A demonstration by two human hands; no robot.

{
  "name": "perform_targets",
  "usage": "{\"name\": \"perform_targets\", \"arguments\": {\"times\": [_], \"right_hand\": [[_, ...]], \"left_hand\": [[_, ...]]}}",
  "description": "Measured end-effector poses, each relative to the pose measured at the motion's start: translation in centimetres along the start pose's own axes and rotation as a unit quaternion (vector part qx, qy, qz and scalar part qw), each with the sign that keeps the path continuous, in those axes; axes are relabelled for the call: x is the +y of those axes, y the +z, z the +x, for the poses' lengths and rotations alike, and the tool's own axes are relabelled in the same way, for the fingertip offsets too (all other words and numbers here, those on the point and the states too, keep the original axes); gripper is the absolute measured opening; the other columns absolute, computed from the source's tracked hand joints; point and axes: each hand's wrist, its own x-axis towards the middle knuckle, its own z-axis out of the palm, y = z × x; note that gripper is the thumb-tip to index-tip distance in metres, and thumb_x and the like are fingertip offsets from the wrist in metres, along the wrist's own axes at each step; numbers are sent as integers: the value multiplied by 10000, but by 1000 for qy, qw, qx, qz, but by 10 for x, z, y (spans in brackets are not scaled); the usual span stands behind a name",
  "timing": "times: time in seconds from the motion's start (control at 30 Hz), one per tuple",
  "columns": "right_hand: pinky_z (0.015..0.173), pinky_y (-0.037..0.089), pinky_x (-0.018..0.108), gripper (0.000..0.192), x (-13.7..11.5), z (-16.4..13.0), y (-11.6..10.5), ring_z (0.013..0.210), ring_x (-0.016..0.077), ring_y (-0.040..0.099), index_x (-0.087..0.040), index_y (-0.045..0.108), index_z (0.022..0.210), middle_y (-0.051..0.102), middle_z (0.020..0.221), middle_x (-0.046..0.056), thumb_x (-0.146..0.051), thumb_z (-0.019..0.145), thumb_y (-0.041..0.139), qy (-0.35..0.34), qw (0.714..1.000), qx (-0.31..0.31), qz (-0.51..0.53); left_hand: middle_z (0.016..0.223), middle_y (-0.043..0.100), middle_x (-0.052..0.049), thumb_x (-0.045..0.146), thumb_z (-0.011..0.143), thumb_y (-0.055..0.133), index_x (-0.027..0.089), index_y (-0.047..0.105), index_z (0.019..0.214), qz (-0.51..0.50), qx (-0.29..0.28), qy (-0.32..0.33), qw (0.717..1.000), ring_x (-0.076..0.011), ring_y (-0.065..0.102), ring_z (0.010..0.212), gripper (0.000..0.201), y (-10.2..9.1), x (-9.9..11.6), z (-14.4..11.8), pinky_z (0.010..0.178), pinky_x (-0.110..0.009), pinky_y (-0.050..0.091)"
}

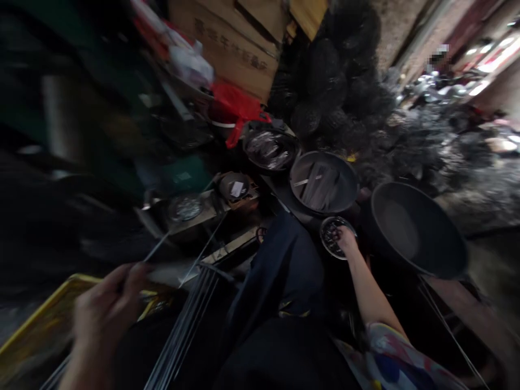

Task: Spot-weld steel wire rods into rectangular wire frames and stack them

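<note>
At lower left, my left hand (108, 300) is closed on a thin metal rod (156, 247), somewhat smeared by motion. The rod slants up toward a small metal-edged stand (195, 218). On the right, the fingers of my right hand (346, 240) dip into a small round bowl (325, 245) of small dark shiny pieces. Those fingers look pinched together, but what they hold is too small to make out. A bundle of thin metal rods (184, 325) lies beside my left leg.
A large dark pan (442, 238) stands right of the small bowl. Behind it are a basin (347, 189) with dark flat strips and a round container (270, 149) with shiny plastic. A yellow crate (40, 319) is at left. Cardboard (231, 49) and black bundles (325, 70) fill the back.
</note>
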Motion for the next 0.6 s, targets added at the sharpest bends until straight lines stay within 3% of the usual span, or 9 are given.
{"name": "perform_targets", "arguments": {"times": [0.07, 0.13, 0.33, 0.47, 0.6], "right_hand": [[362, 339, 187, 203, -9, -11, 14, 428, 96, 485, -196, 534, 680, 613, 579, -13, -278, 586, 695, 9, 999, -43, 24], [375, 372, 185, 253, -19, -23, 31, 441, 92, 492, -194, 568, 710, 591, 575, -32, -298, 563, 746, 18, 994, -99, 37], [622, 552, 242, 418, -42, -73, 81, 700, 140, 624, -181, 712, 958, 685, 846, 52, -335, 597, 855, -24, 957, -290, -6], [691, 568, 288, 368, -46, -102, 103, 832, 192, 659, -197, 727, 1010, 693, 1000, 104, -436, 735, 776, -97, 929, -349, -78], [673, 578, 299, 390, -40, -114, 121, 738, 174, 656, -195, 744, 995, 684, 896, 74, -484, 733, 768, -184, 910, -348, -133]], "left_hand": [[469, 481, 54, 437, 840, 494, 197, 684, 805, -32, -35, 5, 999, -108, 421, 422, 307, -2, 18, -1, 429, -199, 309], [515, 502, 42, 434, 870, 476, 164, 663, 797, -60, -53, 15, 997, -103, 437, 461, 336, -3, 30, 1, 471, -198, 343], [566, 544, 23, 403, 918, 442, 150, 659, 813, -91, -47, 24, 994, -107, 473, 510, 349, -9, 30, 1, 521, -196, 362], [553, 527, 19, 388, 932, 405, 151, 632, 773, -58, -56, 42, 996, -106, 468, 506, 364, -9, 28, 9, 517, -193, 349], [572, 558, -17, 308, 926, 413, 162, 596, 701, 32, -99, 70, 992, -127, 500, 523, 325, 11, 34, 44, 543, -222, 338]]}}
